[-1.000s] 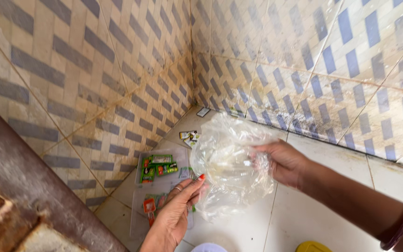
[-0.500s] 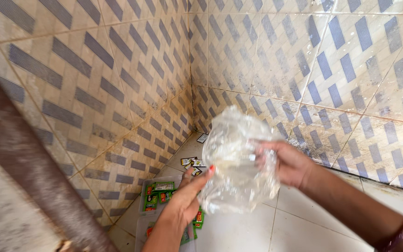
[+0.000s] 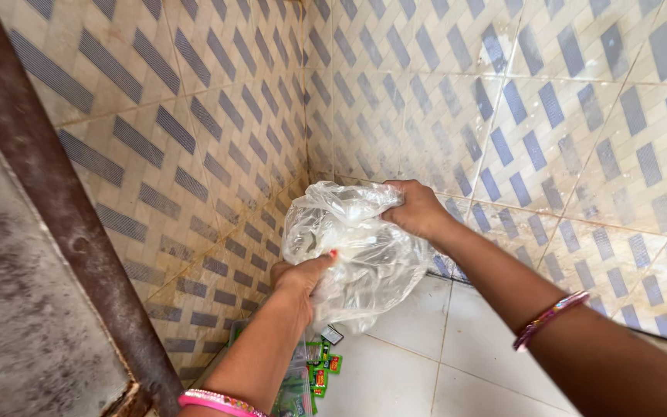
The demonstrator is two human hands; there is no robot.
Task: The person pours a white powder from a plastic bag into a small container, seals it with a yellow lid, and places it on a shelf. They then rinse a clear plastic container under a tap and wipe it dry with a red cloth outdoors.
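A crumpled clear plastic bag hangs in the air in front of a tiled wall corner. My left hand grips the bag's lower left side, thumb on top. My right hand is closed on the bag's upper right edge. Both wrists wear pink bangles. Below the bag, green and red sachets lie on the white floor, partly hidden by my left forearm.
Walls of beige tile with blue-grey bars meet in a corner behind the bag. A rusty metal frame and grey panel fill the left side. White floor tiles lie below.
Both hands have lifted the bag higher and bunched it. My right hand moved from the bag's right side to its top edge. The view has tilted up, hiding most of the sachets.
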